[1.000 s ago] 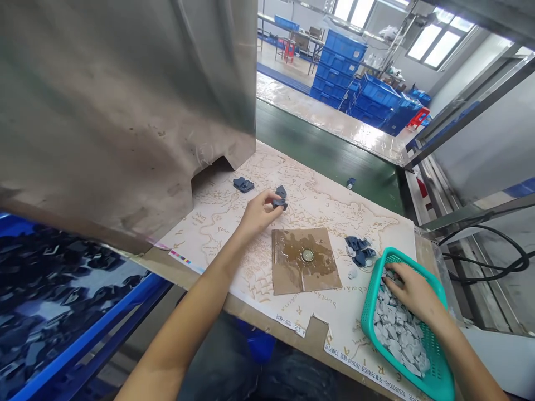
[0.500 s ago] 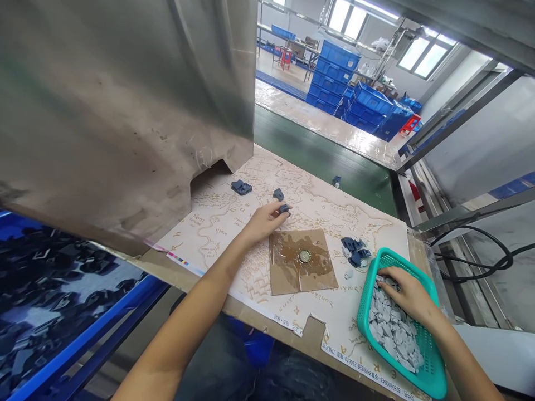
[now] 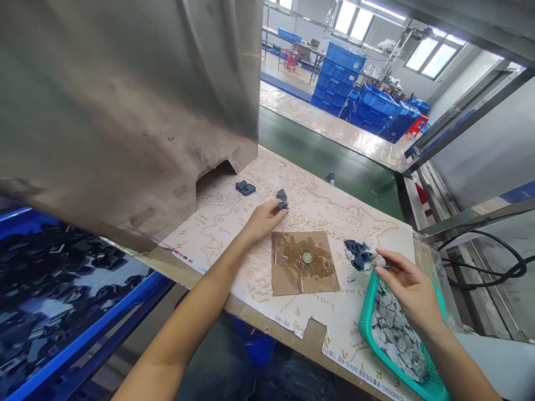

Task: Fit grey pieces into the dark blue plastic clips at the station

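Your left hand (image 3: 263,219) pinches a small dark piece (image 3: 282,205) near the middle of the picture. At the lower right, your right hand (image 3: 412,287) pinches a pale bit (image 3: 379,260) by the green basket (image 3: 365,320). These two are well apart, not joined. On the green belt (image 3: 317,142), upper middle, a dark part (image 3: 330,176) with something pale against it looks done. Many pale chips (image 3: 395,331) are left in the basket, and lots of dark parts fill the blue bin (image 3: 121,327), lower left.

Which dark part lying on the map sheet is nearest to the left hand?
The single dark part just beyond the left hand; the others, near the metal panel or basket, lie farther.
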Demonstrator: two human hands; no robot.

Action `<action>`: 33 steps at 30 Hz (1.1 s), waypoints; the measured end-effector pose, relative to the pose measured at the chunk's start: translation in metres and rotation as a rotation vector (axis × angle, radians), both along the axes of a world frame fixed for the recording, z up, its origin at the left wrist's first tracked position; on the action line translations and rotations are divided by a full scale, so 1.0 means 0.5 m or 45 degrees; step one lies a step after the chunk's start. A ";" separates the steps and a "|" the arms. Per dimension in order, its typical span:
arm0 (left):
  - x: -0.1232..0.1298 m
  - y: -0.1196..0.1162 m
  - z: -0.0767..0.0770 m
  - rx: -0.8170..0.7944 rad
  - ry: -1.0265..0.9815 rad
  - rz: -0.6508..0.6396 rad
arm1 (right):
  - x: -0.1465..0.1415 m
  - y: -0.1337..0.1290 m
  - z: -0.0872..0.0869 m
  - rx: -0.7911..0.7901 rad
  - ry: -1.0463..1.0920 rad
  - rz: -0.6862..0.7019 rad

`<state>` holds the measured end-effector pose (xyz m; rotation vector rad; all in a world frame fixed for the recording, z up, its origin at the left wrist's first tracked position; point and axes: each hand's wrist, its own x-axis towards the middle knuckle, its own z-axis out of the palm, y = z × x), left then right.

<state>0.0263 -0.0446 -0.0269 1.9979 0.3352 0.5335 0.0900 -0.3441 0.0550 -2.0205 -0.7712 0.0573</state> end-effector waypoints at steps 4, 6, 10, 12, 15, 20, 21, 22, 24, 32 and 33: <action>0.002 0.004 -0.003 0.045 -0.028 0.018 | -0.001 0.067 -0.004 0.078 0.286 0.091; 0.004 0.005 -0.006 0.055 -0.034 0.022 | 0.003 0.100 -0.015 0.130 0.467 0.134; 0.008 0.006 -0.011 0.069 -0.009 0.048 | 0.007 0.157 -0.046 0.194 0.796 0.178; 0.009 0.007 -0.012 0.082 -0.002 0.053 | 0.007 0.173 -0.058 0.222 0.914 0.176; 0.009 0.006 -0.012 0.115 -0.005 0.023 | 0.009 0.180 -0.064 0.256 1.012 0.177; 0.007 0.003 -0.007 0.171 0.023 -0.051 | 0.015 0.169 -0.066 0.209 1.051 0.223; 0.006 0.003 -0.006 0.180 0.037 -0.061 | 0.016 0.167 -0.068 0.198 1.054 0.247; 0.006 0.003 -0.006 0.188 0.050 -0.069 | 0.016 0.166 -0.069 0.193 1.059 0.269; 0.005 0.003 -0.005 0.199 0.062 -0.076 | 0.015 0.166 -0.071 0.200 1.083 0.302; 0.006 0.007 -0.018 0.207 0.025 -0.068 | 0.016 0.173 -0.062 0.238 1.234 0.211; 0.006 0.008 -0.019 0.205 0.026 -0.073 | 0.018 0.174 -0.062 0.252 1.205 0.184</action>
